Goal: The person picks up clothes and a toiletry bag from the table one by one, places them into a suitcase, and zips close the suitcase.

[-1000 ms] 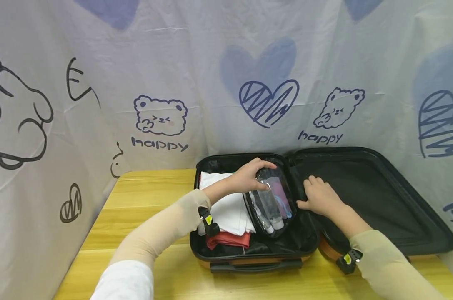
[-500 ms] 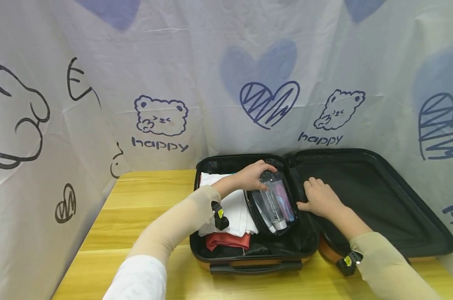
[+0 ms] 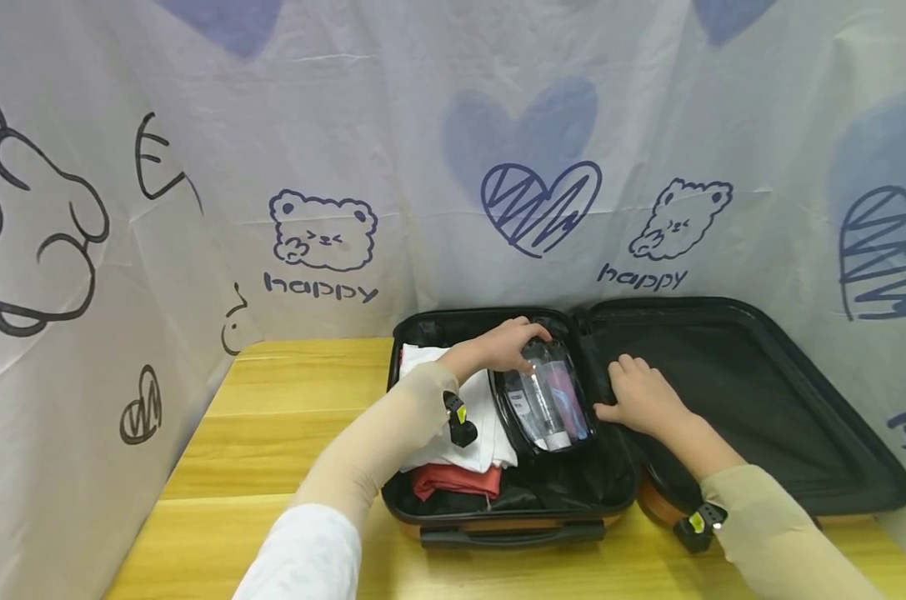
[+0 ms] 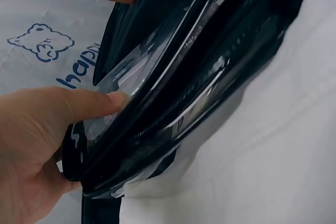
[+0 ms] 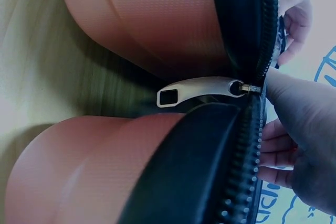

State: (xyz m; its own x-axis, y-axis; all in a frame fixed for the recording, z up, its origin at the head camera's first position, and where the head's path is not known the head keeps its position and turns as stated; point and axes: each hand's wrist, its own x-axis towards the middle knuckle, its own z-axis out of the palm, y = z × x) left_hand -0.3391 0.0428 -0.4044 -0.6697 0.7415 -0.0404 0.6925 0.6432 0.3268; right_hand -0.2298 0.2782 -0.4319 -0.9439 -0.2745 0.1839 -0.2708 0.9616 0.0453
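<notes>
An open suitcase (image 3: 588, 500) lies on the table with its black inside showing. In its right part sits a clear toiletry bag (image 3: 561, 392) with black edging, tubes or bottles showing through. My left hand (image 3: 505, 346) grips the bag's far end; in the left wrist view the thumb presses its clear plastic top. My right hand (image 3: 643, 396) rests at the hinge-side edge of the lid (image 3: 768, 408), thumb towards the bag and fingers on the lid. Folded white cloth (image 3: 490, 442) and red cloth (image 3: 456, 481) lie left of the bag.
The suitcase stands on a yellow wooden table (image 3: 295, 392), its handle (image 3: 513, 533) towards me. Behind it hangs a pale printed curtain (image 3: 422, 167). A metal zip pull (image 5: 199, 88) hangs at the zipped edge near my right hand.
The near end of the toiletry bag has moved slightly away from me. My left forearm has shifted right and forward, its hand still at the bag. My right hand has stayed put.
</notes>
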